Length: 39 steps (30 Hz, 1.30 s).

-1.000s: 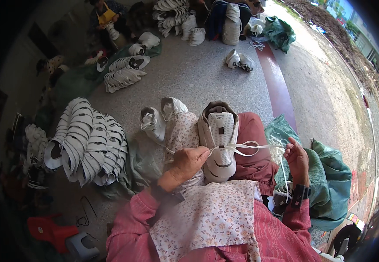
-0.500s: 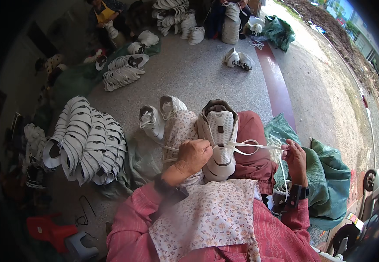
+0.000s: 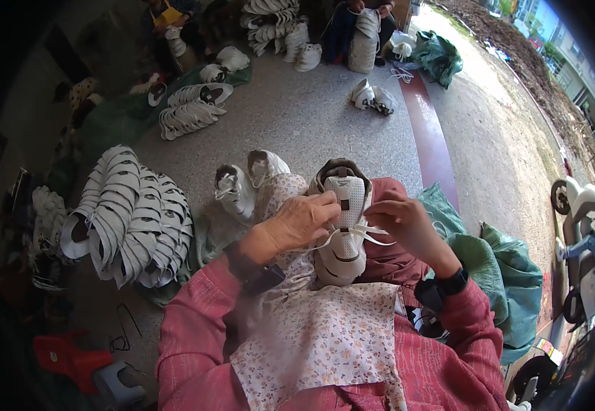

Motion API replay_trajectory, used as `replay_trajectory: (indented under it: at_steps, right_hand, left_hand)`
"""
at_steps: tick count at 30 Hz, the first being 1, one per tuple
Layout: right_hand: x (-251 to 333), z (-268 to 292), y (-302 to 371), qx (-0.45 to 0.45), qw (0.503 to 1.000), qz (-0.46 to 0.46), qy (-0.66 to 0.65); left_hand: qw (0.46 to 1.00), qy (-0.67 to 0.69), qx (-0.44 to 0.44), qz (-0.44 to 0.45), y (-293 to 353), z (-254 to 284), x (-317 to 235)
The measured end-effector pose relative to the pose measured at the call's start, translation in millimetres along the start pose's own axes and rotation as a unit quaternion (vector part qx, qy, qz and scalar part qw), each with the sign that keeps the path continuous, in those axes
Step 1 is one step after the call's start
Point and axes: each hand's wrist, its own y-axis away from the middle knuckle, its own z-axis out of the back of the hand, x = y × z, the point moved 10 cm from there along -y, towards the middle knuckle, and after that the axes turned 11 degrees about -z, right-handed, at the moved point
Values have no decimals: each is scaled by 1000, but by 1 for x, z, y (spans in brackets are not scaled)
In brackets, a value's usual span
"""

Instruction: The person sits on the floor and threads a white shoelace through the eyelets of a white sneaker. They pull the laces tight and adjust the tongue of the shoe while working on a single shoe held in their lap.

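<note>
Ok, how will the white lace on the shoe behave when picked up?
The lace is probably floppy, since its strands curve. It looks light, being narrow and thin. Lifting it may tug the shoe, since it seems threaded there.

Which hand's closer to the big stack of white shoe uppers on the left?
Left. The left hand is at the left edge of the shoe, right of the stack; the right hand is farther off, by the shoe's right edge.

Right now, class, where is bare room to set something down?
Grey floor bordered by the far shoes, red strip and near shoes. Crowded: left, by piled shoes; right, by green bags; around the lap shoe, between left hand and right hand.
</note>
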Motion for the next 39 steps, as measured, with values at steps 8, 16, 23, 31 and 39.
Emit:
replay_trajectory:
  at_steps: [8, 16, 23, 31, 39]
  right_hand:
    - [-11, -83, -39, 168, 983, 66, 22]
    - [-13, -88, -43, 228, 971, 38, 67]
    - [-19, -85, -36, 228, 973, 30, 35]
    - [-33, -100, -38, 207, 967, 20, 145]
    - [-20, -97, -37, 287, 957, 44, -14]
  left_hand:
    - [989, 122, -76, -29, 14, 7, -1]
    - [989, 70, -128, -29, 18, 5, 4]
    - [996, 20, -65, -53, 11, 8, -12]
    - [995, 18, -95, -29, 17, 3, -6]
    - [992, 0, -124, -32, 18, 3, -12]
